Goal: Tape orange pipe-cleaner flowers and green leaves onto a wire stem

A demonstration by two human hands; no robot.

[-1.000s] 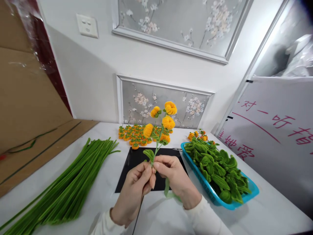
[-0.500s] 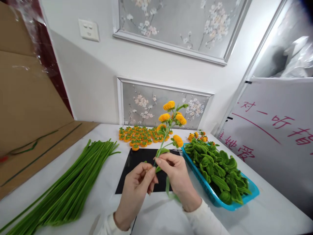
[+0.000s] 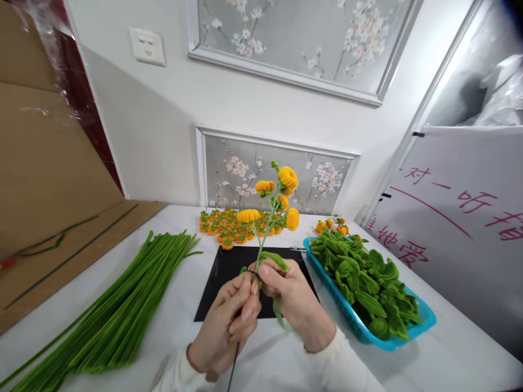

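Both hands pinch an artificial flower stem bearing several yellow-orange pumpkin-shaped chenille heads. My left hand is closed around its lower end, and a thin dark wire runs down below that hand. Just above and to the right, my right hand is closed with thumb and forefinger at the stem. A fuzzy green leaf sticks out over the right fingers. From under the right hand hangs a strip of pale green tape. The fingers hide the joint between leaf and stem.
A black mat lies beneath the hands. Green chenille stems are piled at left. On the right stands a blue basket of green leaves. Small orange pumpkins sit at the back, with pliers near the basket.
The stem tipped right and turned, then came back more upright with its heads facing differently. The leaf now points right over my right fingers. My hands have drawn closer together.
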